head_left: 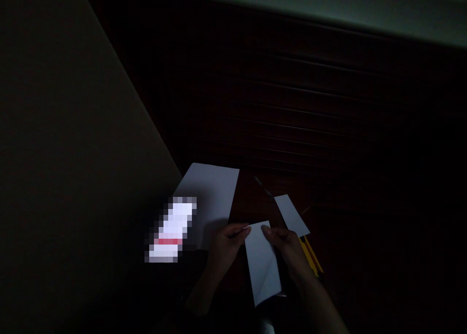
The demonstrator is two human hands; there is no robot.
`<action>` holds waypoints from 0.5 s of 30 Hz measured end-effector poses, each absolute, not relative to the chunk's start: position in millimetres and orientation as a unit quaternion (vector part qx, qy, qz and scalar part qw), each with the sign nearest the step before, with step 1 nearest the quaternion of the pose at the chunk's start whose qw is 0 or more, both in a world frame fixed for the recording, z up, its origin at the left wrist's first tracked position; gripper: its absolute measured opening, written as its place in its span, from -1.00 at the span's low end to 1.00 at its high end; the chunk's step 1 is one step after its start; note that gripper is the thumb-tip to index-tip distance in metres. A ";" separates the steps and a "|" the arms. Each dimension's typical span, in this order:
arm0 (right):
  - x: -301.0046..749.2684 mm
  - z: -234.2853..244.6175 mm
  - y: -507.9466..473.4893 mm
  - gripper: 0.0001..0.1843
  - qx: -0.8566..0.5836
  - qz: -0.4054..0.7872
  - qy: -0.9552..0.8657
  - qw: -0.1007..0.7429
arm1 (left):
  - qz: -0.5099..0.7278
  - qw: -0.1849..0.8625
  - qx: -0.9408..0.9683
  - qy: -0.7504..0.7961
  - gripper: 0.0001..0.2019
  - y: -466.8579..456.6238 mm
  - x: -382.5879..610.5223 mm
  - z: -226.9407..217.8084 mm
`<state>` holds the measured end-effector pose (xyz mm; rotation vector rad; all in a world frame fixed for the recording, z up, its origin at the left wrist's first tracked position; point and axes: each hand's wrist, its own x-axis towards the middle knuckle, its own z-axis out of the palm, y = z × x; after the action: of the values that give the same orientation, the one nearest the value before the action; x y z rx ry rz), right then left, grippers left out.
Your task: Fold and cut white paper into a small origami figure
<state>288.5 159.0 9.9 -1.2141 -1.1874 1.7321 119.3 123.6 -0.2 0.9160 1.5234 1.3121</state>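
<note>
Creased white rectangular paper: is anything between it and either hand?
Nothing visible: the left hand and right hand both touch the creased paper near its far corners. Another white paper rectangle lies beyond the right hand.

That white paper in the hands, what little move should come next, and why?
Maybe the right hand could slide down and steady the bottom of the white paper: both it and the left hand grip near the top edge, while a slanting line, perhaps a crease, crosses the unheld lower part.
</note>
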 end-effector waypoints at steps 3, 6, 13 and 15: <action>288.9 8.3 159.2 -0.65 -0.485 0.659 -0.457 0.350 | 0.535 0.453 0.361 0.615 -0.75 123.7 118.9 1.7; 288.6 8.0 159.1 -0.64 -0.490 0.658 -0.452 0.350 | 0.540 0.457 0.350 0.614 -0.74 123.6 119.8 2.5; 289.0 8.4 159.3 -0.66 -0.497 0.650 -0.454 0.352 | 0.552 0.466 0.325 0.611 -0.73 124.9 116.2 1.5; 290.5 7.9 160.3 -0.67 -0.501 0.653 -0.450 0.348 | 0.544 0.479 0.329 0.605 -0.71 124.2 114.8 5.9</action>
<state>290.5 160.3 7.9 -1.2985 -1.1666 1.6928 114.8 124.2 5.9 0.8026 1.4775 1.3286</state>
